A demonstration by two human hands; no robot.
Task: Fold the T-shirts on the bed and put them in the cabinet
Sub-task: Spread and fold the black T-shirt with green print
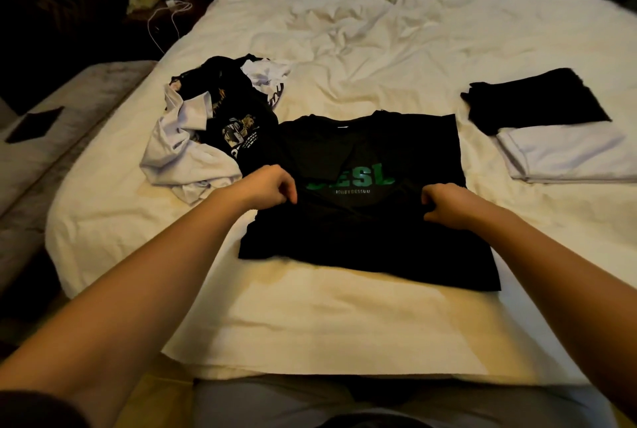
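Mid-fold: left hand (272, 186) and right hand (448, 202) pinch black T-shirt (365, 221), seemingly mid-body; next, fold it far-to-near

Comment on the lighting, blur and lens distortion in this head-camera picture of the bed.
Head view: warm, dim light falls on the white bed sheet near the black T-shirt with green lettering, while the left side and corners sink into darkness; the wide-angle lens bends the bed's edges and stretches the forearms; the folded black and white shirts at right look slightly soft.

view: head-worn | faces: forward and down | range: close over bed (344, 324) | single view
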